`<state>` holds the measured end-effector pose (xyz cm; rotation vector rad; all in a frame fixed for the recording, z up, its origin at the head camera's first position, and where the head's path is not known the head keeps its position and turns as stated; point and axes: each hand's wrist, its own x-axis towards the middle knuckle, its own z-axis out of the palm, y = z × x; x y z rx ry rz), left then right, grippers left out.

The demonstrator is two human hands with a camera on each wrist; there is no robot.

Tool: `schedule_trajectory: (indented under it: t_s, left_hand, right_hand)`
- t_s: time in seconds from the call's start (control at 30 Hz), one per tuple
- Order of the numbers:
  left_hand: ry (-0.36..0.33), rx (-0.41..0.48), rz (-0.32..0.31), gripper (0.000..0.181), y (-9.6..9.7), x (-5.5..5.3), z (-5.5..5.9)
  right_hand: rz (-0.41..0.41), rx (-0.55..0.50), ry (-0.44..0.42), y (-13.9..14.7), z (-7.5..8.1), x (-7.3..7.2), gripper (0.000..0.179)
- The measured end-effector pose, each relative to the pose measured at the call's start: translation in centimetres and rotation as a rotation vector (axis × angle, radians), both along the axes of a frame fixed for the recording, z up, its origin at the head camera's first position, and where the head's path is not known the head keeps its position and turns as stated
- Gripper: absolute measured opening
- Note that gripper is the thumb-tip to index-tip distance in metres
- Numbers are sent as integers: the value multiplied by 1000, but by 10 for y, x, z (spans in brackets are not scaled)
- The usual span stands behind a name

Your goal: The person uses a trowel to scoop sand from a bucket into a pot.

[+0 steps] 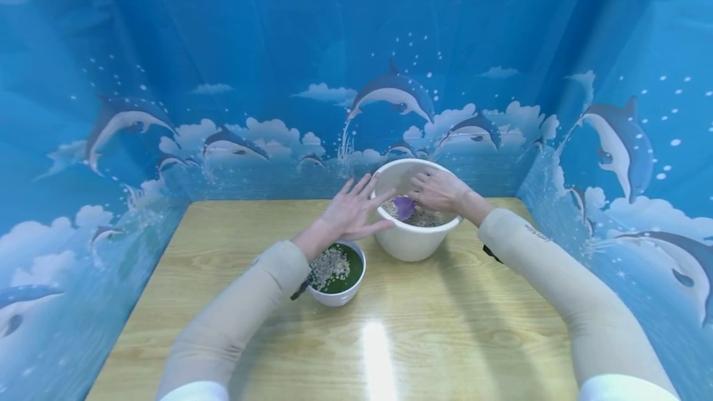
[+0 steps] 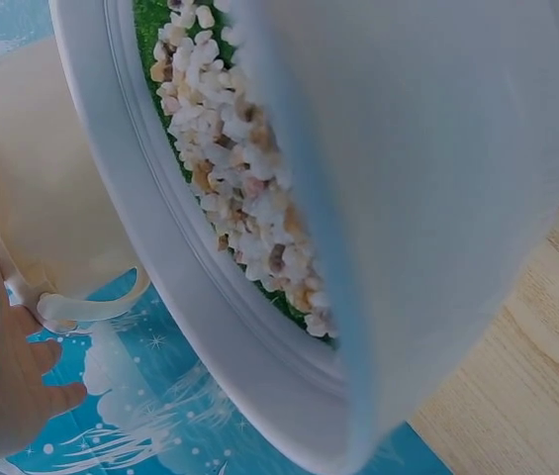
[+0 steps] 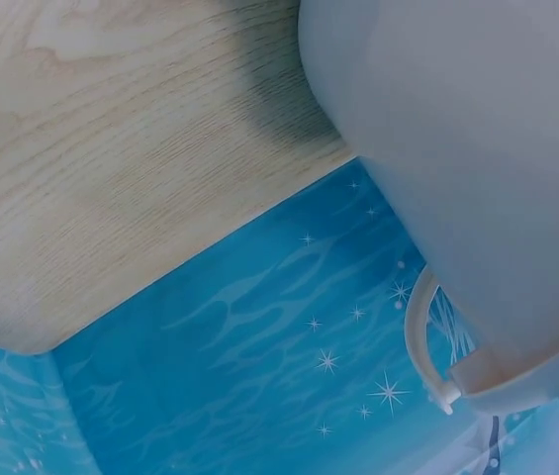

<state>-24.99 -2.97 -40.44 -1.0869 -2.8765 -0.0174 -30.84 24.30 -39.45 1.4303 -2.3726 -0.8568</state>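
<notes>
A cream bucket [image 1: 412, 243] with pale gravel [image 1: 426, 218] inside stands toward the back of the table. My right hand [image 1: 437, 190] reaches over its rim with curled fingers and grips a small purple scoop [image 1: 404, 208], whose handle is hidden by the hand. The scoop's head lies at the gravel. My left hand [image 1: 353, 208] is spread at the bucket's left rim, fingers extended; whether it touches the rim I cannot tell. Below the left wrist sits a white bowl [image 1: 337, 299], green inside, partly covered with white and brown pebbles [image 2: 230, 168].
The wooden table [image 1: 445, 339] ends at a blue dolphin-print curtain [image 1: 267, 79], which encloses the back and both sides. A light-coloured bucket handle [image 3: 419, 327] hangs at the bucket's side in the right wrist view.
</notes>
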Motion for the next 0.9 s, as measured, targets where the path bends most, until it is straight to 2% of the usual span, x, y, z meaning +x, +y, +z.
schedule_trajectory:
  t_s: [0.27,0.5,0.9]
  left_hand:
    - [34,-11,-2,81,0,0,0]
    - [36,-19,0,82,-1,-1,-1]
    - [3,-21,10,82,1,0,0]
  right_hand:
    - [-6,-40,-21,-2,-1,1,25]
    - [15,-80,-20,-3,-2,4,23]
    - [-16,-120,-52,-2,2,10,20]
